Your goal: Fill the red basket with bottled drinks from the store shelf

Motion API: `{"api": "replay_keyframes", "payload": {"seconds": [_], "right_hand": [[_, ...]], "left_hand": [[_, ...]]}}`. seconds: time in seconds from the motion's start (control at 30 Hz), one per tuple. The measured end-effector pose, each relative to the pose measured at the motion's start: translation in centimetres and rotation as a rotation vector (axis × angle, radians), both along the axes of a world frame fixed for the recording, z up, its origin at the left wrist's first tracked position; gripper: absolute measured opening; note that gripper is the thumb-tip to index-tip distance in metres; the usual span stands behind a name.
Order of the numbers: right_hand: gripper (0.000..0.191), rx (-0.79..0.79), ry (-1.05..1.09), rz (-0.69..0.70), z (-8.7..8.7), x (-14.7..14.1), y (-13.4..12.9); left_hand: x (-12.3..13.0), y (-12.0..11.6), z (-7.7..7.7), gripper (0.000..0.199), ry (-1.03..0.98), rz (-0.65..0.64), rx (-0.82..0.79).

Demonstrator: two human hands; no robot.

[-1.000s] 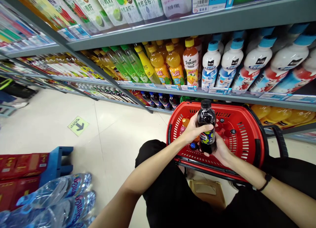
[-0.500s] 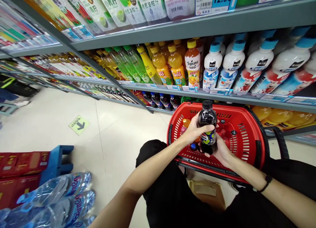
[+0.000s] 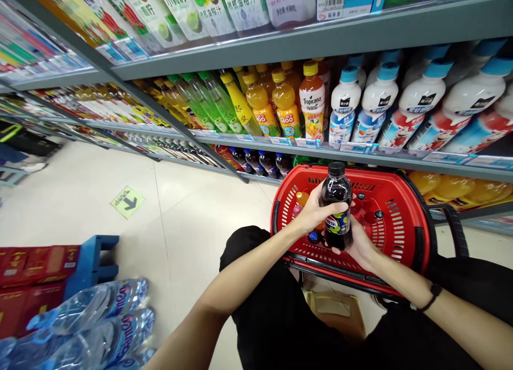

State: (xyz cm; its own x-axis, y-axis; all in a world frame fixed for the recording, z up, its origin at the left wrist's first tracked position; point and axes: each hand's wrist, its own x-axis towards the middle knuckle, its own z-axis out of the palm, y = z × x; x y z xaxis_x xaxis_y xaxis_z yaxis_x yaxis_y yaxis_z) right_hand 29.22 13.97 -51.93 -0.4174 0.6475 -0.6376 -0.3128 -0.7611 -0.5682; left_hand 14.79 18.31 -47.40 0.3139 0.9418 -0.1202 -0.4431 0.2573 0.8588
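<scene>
A dark cola bottle (image 3: 337,220) with a black cap stands nearly upright above the red basket (image 3: 419,220). My left hand (image 3: 315,210) is wrapped round its left side, the thumb across the front of the label. From the right and below, my right hand (image 3: 359,243) grips the same bottle, its fingers partly hidden behind it. Inside the basket lie several bottles, among them one with an orange cap (image 3: 301,198) and one with a blue cap (image 3: 313,237).
Drink shelves (image 3: 280,49) run along the far side, just behind the basket. Water bottles (image 3: 100,316), red boxes (image 3: 36,266) and a blue stand (image 3: 90,263) are at lower left. A carton (image 3: 336,308) lies below the basket. Part of a person (image 3: 24,159) shows far left.
</scene>
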Motion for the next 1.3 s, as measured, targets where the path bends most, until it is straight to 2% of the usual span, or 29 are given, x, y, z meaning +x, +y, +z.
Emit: {"api": "replay_keyframes", "payload": {"seconds": [0.13,0.23,0.37,0.53,0.67,0.73,0.87,1.03,1.17,1.23,1.3], "right_hand": [[0.048,0.001,-0.016,-0.004,0.2,-0.2,0.0],[0.048,0.031,-0.014,0.007,0.6,-0.3,0.2],[0.057,0.159,0.051,0.092,1.3,0.1,0.4],[0.048,0.360,0.045,0.179,1.7,0.8,0.6],[0.050,0.600,-0.213,0.205,1.5,1.2,0.8],[0.051,0.738,-0.432,0.175,1.4,1.5,0.7],[0.069,1.019,-0.872,0.151,1.3,2.7,0.8],[0.067,1.480,-1.241,0.080,1.3,4.3,2.3],[0.060,1.693,-1.372,0.044,1.3,5.4,3.6],[0.057,1.733,-1.359,0.023,1.3,5.9,3.9],[0.055,1.704,-1.326,0.017,1.2,6.1,3.9]], "left_hand": [[-0.2,0.2,0.3,0.066,0.023,0.011,-0.012],[-0.6,0.8,0.4,0.063,0.040,0.099,-0.023],[-1.7,2.2,0.6,0.069,0.037,0.244,-0.074],[-3.6,3.0,1.5,0.087,-0.052,0.219,-0.071],[-4.3,2.8,2.0,0.086,-0.114,0.214,-0.051],[-4.4,2.8,2.2,0.085,-0.145,0.205,-0.032],[-4.6,2.8,2.3,0.084,-0.121,0.173,0.023],[-4.6,2.7,2.4,0.077,-0.124,0.168,0.082],[-4.6,2.7,2.4,0.074,-0.133,0.181,0.076],[-4.6,2.7,2.3,0.072,-0.139,0.179,0.075],[-4.6,2.7,2.3,0.070,-0.148,0.168,0.077]]}}
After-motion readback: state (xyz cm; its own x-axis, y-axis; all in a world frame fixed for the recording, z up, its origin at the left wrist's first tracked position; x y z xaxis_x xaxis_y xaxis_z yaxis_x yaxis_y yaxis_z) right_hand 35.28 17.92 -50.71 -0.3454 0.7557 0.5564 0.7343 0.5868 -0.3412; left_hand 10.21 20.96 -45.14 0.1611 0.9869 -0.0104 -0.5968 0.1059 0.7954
